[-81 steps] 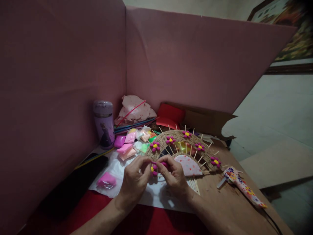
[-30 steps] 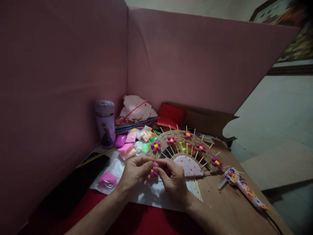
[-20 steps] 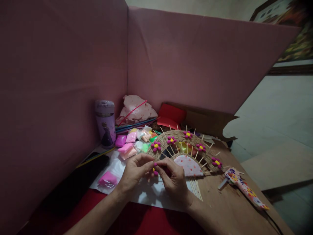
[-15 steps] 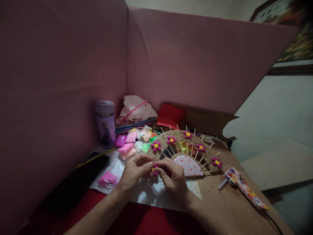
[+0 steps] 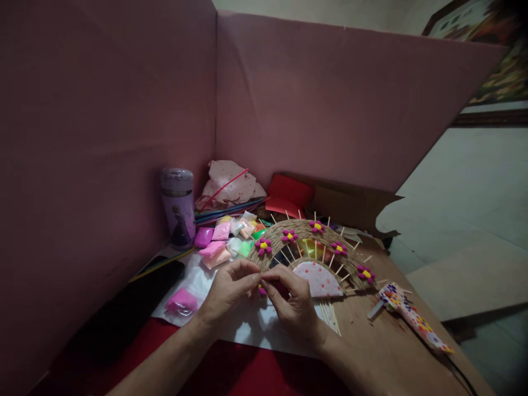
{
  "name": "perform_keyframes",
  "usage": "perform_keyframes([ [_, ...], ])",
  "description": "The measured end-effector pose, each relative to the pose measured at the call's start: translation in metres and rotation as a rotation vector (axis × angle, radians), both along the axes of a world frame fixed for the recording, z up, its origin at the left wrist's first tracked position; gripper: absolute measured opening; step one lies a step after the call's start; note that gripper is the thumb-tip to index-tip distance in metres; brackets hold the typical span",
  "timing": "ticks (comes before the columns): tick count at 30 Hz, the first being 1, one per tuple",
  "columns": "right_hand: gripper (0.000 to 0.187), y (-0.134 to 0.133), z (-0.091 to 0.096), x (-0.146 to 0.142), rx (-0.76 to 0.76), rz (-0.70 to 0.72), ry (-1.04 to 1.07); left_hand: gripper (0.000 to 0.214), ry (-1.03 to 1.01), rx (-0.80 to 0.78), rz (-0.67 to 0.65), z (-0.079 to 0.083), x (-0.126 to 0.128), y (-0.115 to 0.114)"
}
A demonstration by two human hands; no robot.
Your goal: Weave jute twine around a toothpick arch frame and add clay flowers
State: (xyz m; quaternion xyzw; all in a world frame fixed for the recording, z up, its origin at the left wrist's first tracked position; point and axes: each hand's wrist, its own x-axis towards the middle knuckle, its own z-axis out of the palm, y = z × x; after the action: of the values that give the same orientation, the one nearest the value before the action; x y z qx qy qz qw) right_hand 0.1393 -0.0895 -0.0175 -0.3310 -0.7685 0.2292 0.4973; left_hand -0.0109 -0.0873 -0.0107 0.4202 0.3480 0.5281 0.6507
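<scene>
My left hand (image 5: 231, 290) and my right hand (image 5: 293, 300) meet with thumbs and forefingers pinched together. A small magenta clay flower (image 5: 262, 291) with a yellow centre is at their fingertips, mostly covered by them. Just beyond my hands stands a half-round fan-shaped piece (image 5: 275, 230) of woven twine, with thin sticks poking out around it. Several similar magenta flowers with yellow centres sit along its arc. At its inner base is a white half-disc (image 5: 318, 279) with red dots.
Bagged coloured clay (image 5: 214, 250) lies behind my left hand, and a pink clay packet (image 5: 182, 302) rests on a white sheet (image 5: 243, 330). A purple tumbler (image 5: 178, 209) stands at the left. A flower-patterned glue gun (image 5: 416, 319) lies at the right on brown board.
My fingertips have closed nearer together over the flower, so less of it shows. The fan-shaped piece and the other things stay where they were.
</scene>
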Motion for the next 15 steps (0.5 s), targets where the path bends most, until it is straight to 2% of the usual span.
perform_keyframes([
  [10, 0.013, 0.0052, -0.0039, 0.0033, 0.081, 0.059, -0.019, 0.025, -0.015, -0.101, 0.025, 0.0008, -0.0008, 0.002],
  [13, 0.01, 0.0028, -0.0025, 0.0017, 0.038, 0.055, -0.018, 0.025, -0.04, -0.126, 0.031, 0.003, 0.0007, 0.0017],
  [15, 0.005, 0.0014, -0.0005, 0.0003, -0.063, 0.033, 0.023, 0.024, -0.05, -0.125, 0.025, 0.0039, 0.0019, 0.0012],
])
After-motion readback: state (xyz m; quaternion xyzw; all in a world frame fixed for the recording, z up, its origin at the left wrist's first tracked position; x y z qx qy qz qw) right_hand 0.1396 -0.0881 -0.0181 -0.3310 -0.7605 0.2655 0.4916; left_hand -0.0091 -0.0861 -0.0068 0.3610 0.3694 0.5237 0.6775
